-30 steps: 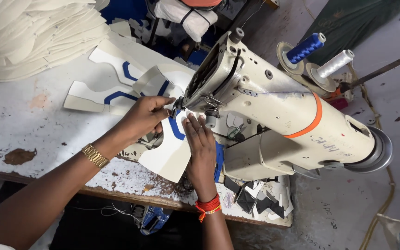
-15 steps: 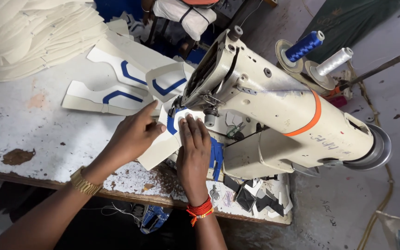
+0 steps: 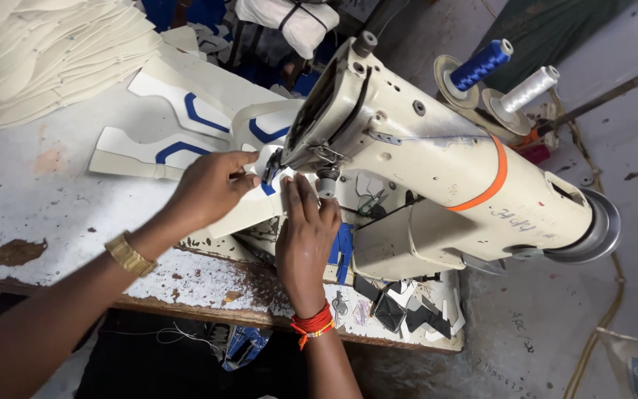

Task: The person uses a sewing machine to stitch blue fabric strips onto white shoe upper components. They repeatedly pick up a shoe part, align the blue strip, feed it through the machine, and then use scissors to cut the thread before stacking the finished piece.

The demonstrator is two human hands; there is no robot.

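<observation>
Cream piece point(image 3: 249, 214) with a blue curved trim lies flat under the head of the sewing machine point(image 3: 437, 170), near the front edge of the table point(image 3: 31, 199), its far end tucked in by the needle. Compared with a second ago it has swung: then it hung down toward the front edge, half a second ago it sat angled, now it points more toward the left side of the table and lies flatter. Reads as the piece being turned under the needle to follow the curve of the blue trim.

Left hand point(image 3: 208, 188): fingers bent, thumb and fingertips pressing the piece's upper edge just beside the needle; it has slid up and left with the turn. Gold bracelet point(image 3: 128, 254) on that wrist.

Right hand point(image 3: 306, 236): flat, fingers together and stretched out, pressing the piece down right in front of the needle. Red thread band point(image 3: 311, 325) on the wrist.

Behind the left hand, finished cream-and-blue pieces point(image 3: 164, 148) lie spread on the table. A stack of plain cream pieces point(image 3: 46, 55) fills the far left corner. Blue spool point(image 3: 479, 65) and white spool point(image 3: 529, 89) stand behind the machine. Dark scraps point(image 3: 400, 307) lie at the front right corner.
</observation>
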